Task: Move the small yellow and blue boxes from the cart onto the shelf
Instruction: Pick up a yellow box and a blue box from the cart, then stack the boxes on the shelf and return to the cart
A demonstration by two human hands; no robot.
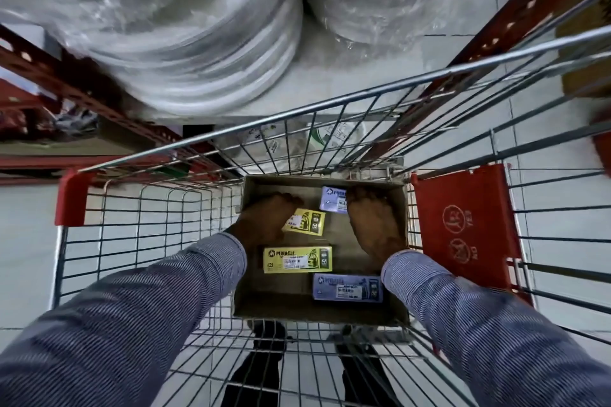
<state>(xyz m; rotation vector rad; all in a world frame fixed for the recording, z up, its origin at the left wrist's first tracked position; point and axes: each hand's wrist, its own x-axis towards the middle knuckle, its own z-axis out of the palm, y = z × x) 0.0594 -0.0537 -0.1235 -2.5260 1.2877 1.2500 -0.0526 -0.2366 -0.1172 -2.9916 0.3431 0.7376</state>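
Note:
A cardboard box [344, 241] sits inside a wire cart [297, 114]. In it lie a long yellow box [297, 258], a long blue box [347, 287], a small tilted yellow box [309, 222] and a small blue box [332, 198]. My left hand [264, 220] reaches down and covers the left end of the small yellow box, fingers curled on it. My right hand [375, 225] is at the far right of the carton, its fingertips closed on the right edge of the small blue box. Both palms are hidden.
Beyond the cart's front rail is a white shelf board [363, 82] with red steel uprights [489, 30]. Plastic-wrapped stacks of white plates [198, 43] fill its left and middle. A red seat flap [463, 228] hangs on the cart's right side.

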